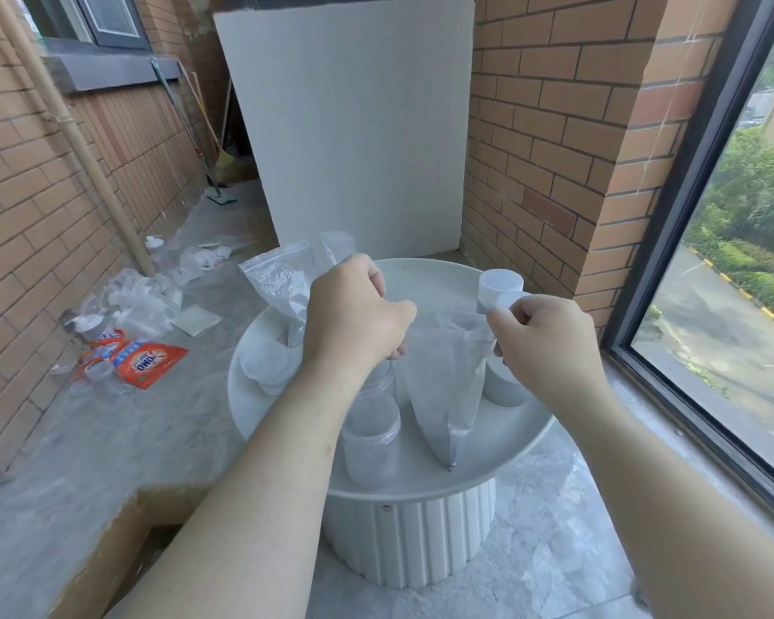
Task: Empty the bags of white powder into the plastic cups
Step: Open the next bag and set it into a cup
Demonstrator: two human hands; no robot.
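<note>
A clear bag of white powder hangs point-down over the round white table, its tip near the table top. My left hand pinches the bag's top left corner and my right hand pinches its top right corner. An open plastic cup stands just left of the bag, with another cup behind it, mostly hidden by my left wrist. A cup holding white powder stands behind the bag on the right. A second clear bag leans at the table's left, above several lids.
A small white cup sits at the table's far right. On the floor to the left lie an orange detergent pouch and crumpled plastic bags. A cardboard box stands at the lower left. A window runs along the right.
</note>
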